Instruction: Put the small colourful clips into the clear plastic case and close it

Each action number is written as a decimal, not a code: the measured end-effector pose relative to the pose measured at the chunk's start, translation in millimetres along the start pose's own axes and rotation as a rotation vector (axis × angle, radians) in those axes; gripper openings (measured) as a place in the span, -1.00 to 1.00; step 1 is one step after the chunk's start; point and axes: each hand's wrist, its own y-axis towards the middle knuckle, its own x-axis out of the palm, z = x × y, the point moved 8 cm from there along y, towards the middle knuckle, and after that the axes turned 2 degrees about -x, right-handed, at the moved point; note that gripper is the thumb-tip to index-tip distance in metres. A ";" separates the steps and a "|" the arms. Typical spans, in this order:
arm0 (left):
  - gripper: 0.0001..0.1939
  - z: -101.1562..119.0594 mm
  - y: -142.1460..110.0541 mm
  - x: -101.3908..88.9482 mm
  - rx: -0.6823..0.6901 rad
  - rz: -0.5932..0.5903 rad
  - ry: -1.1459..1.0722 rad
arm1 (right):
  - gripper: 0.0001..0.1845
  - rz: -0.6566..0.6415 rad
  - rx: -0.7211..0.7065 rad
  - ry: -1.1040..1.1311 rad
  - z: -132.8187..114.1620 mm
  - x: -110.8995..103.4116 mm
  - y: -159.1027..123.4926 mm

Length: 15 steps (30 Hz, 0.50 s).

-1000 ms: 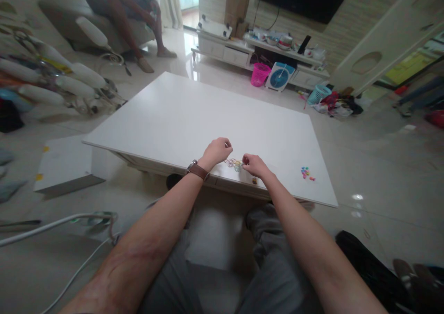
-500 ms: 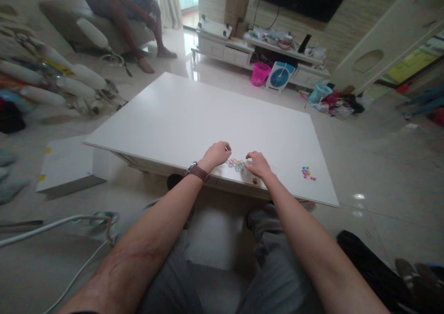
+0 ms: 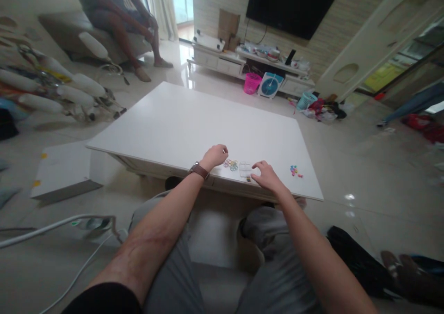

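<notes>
A: Where are the coloured loops [image 3: 231,165]?

B: On the white counter [image 3: 194,120], just to the right of the left hand [image 3: 215,156]. Between them and the right hand [image 3: 266,175] sits a clear box [image 3: 245,169].

A: Which way does the pile run?

B: Lengthwise from the left hand toward the right one, slanting a little toward the near edge (single loops are too small to read). The box, just left of the right hand's fingertips, looks close to square, so I can't name its long axis.

A: And the hands?

B: On the right one, thumb and fingers stand well apart with nothing visible in their grip; whether they touch the box, I can't tell. The left one has its fingers curled in, and I can't tell if it pinches anything.

A: Edges and room?

B: The near edge runs close by both hands, with a small brown thing [image 3: 248,179] beside it, near the right thumb. Ahead of the hands, the counter stretches wide. Coloured beads [image 3: 294,170] lie well to the right of the right hand, short of the right edge.
</notes>
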 end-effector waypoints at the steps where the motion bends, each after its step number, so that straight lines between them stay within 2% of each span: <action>1: -0.70 0.2 -3.6 1.8 -0.001 -0.002 0.001 | -0.69 0.012 0.002 0.020 1.0 -2.8 -2.2; 4: -0.72 -4.4 -17.4 7.7 0.009 0.001 0.014 | -0.67 0.126 0.026 0.096 7.2 -6.0 -2.8; 7: -0.73 -16.0 -33.8 10.7 0.008 0.023 0.017 | -0.61 0.256 0.078 0.149 15.4 0.4 -2.8; 11: -0.75 -27.0 -58.6 5.7 -0.042 0.041 -0.011 | -0.57 0.200 0.071 0.179 13.1 15.5 2.4; 15: -0.78 -13.5 -77.0 -0.2 -0.039 0.017 -0.037 | -0.58 0.162 0.084 0.194 5.1 8.0 13.9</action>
